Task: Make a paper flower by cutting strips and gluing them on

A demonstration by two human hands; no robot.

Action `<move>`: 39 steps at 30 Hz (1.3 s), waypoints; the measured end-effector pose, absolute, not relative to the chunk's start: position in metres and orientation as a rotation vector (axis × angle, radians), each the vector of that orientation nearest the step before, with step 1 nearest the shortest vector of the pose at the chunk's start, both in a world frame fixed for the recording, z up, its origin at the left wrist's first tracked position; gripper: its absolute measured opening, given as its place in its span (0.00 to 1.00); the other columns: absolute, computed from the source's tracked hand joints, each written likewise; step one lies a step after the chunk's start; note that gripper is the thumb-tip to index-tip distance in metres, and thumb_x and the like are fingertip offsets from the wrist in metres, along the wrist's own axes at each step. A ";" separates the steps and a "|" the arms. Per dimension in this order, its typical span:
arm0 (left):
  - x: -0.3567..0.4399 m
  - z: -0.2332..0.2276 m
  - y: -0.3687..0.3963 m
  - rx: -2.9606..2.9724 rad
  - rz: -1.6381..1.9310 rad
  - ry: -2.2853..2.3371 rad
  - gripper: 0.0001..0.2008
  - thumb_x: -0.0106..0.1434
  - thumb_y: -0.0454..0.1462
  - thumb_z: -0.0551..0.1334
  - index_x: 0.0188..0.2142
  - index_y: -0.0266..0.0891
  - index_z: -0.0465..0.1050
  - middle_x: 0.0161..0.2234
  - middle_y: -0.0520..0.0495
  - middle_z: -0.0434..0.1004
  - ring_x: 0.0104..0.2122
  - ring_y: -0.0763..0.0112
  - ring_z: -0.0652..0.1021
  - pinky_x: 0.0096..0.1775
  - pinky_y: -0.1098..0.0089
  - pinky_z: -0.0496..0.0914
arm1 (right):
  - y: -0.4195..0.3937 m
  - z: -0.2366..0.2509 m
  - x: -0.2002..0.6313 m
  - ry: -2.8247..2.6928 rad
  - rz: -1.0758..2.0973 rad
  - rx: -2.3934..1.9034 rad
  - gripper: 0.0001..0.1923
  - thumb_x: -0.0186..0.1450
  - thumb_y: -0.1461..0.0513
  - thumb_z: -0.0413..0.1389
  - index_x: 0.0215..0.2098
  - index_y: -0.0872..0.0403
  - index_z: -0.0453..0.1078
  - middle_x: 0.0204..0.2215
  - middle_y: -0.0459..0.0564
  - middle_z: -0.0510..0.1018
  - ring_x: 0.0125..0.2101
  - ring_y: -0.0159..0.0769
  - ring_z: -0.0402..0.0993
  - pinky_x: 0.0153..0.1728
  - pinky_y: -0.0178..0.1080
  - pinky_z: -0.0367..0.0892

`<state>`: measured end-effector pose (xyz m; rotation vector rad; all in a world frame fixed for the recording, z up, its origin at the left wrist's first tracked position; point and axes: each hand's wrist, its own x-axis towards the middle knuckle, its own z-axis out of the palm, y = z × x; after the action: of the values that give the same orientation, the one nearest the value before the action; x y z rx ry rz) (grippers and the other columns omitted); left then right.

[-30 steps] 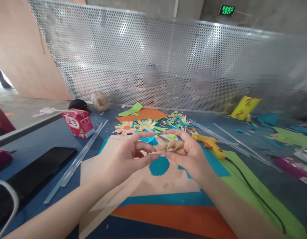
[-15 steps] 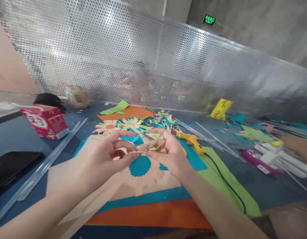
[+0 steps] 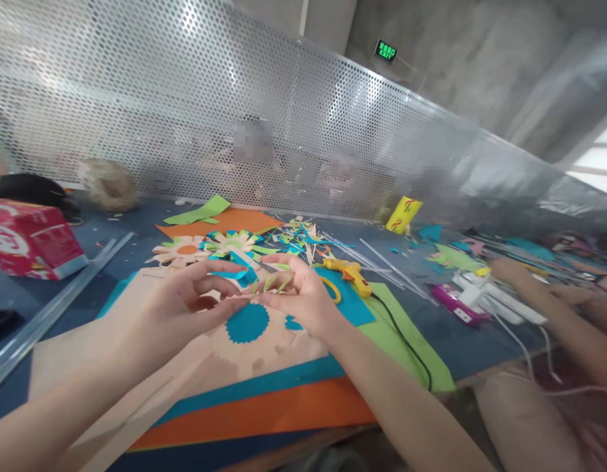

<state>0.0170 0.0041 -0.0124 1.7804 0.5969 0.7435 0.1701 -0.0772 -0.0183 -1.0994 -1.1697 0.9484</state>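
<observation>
Nearest sheets: we see an orange sheet point(image 3: 264, 419) at the desk's near edge, a teal one point(image 3: 264, 385) just behind it, and a pale peach sheet point(image 3: 151, 367) lying over both
Teal disc: a scalloped teal disc point(image 3: 247, 323) lies on the peach sheet, directly below our fingertips
Left hand: our left hand point(image 3: 178, 305) hovers above the peach sheet, its grip pinching thumb and forefinger on one end of the green fringed strip point(image 3: 271, 283), other fingers spread
Right hand: our right hand point(image 3: 298, 298) meets the left, its grip curled round the other end of the same strip, the green slivers standing up between the fingers
Right of us: a yellow glue gun point(image 3: 347, 272) rests on a teal sheet beside a lime green sheet point(image 3: 406, 341), its black cord trailing over the green; another person's hand point(image 3: 505, 269) lies near a purple tool point(image 3: 455, 305)
Left side: a red carton point(image 3: 31, 239) stands beside clear glue sticks point(image 3: 52, 308)
Behind the hands: paper flowers point(image 3: 210, 246) and scraps lie on the desk point(image 3: 136, 223)
Far edge: a perforated metal screen point(image 3: 185, 118) closes the desk
</observation>
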 end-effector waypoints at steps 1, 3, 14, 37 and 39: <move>0.017 -0.013 0.005 1.783 0.741 0.610 0.14 0.51 0.37 0.63 0.37 0.39 0.64 0.25 0.53 0.74 0.27 0.74 0.73 0.28 0.75 0.65 | -0.077 -0.018 0.171 -1.185 0.944 -1.094 0.27 0.47 0.56 0.63 0.43 0.47 0.60 0.28 0.41 0.75 0.35 0.35 0.74 0.39 0.39 0.69; 0.018 -0.013 0.007 1.758 0.738 0.633 0.14 0.50 0.36 0.63 0.36 0.38 0.64 0.27 0.53 0.74 0.28 0.73 0.74 0.30 0.74 0.66 | -0.077 -0.019 0.172 -1.210 0.932 -1.072 0.26 0.48 0.56 0.62 0.43 0.47 0.60 0.29 0.41 0.75 0.35 0.34 0.74 0.39 0.39 0.69; 0.017 -0.016 0.004 1.721 0.823 0.580 0.12 0.50 0.39 0.64 0.33 0.38 0.64 0.25 0.53 0.72 0.27 0.74 0.73 0.27 0.74 0.66 | -0.081 -0.018 0.173 -1.251 0.986 -1.069 0.27 0.53 0.63 0.60 0.49 0.46 0.56 0.41 0.45 0.74 0.40 0.35 0.72 0.39 0.38 0.69; -0.011 -0.011 0.001 2.918 1.839 -0.533 0.08 0.55 0.32 0.58 0.21 0.42 0.67 0.32 0.54 0.78 0.33 0.72 0.74 0.36 0.64 0.62 | -0.089 -0.014 0.183 -1.235 0.679 -0.875 0.10 0.60 0.58 0.52 0.39 0.51 0.66 0.35 0.49 0.75 0.40 0.38 0.70 0.44 0.44 0.63; -0.012 -0.012 0.000 2.923 1.896 -0.671 0.09 0.55 0.32 0.57 0.20 0.44 0.67 0.29 0.55 0.77 0.34 0.72 0.74 0.36 0.65 0.62 | -0.086 -0.015 0.184 -1.104 0.823 -1.010 0.12 0.59 0.54 0.52 0.37 0.52 0.66 0.36 0.50 0.74 0.39 0.37 0.70 0.40 0.40 0.65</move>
<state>-0.0116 0.0000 -0.0116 2.9227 -0.6705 1.8958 0.1836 -0.0856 -0.0154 -1.0105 -1.1037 0.8226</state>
